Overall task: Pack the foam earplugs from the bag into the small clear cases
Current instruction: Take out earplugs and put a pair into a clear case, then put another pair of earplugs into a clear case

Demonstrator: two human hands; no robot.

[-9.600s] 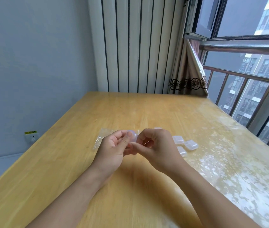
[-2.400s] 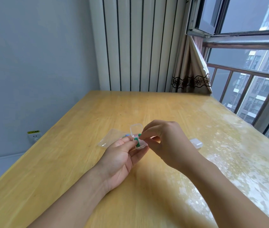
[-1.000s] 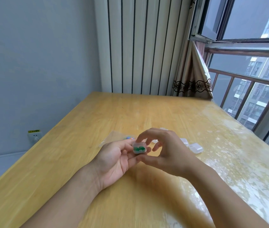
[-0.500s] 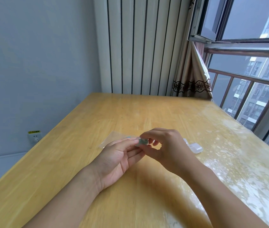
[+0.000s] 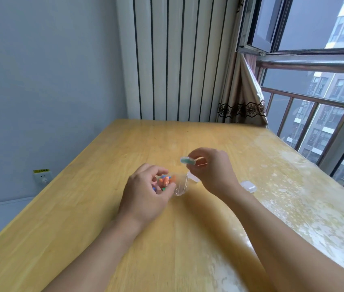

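Right hand [image 5: 213, 169] pinches a filled, apparently closed case [image 5: 187, 160] above mid-table [image 5: 103, 218], left hand [image 5: 145, 193] grips the earplug bag [image 5: 175, 183] just below it; next, judged: set case among spares [image 5: 248, 186] toward the right edge.

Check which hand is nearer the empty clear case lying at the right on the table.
Right. The right hand, pinching the filled case, is just left of the empty case. The left hand grips the bag, farther left.
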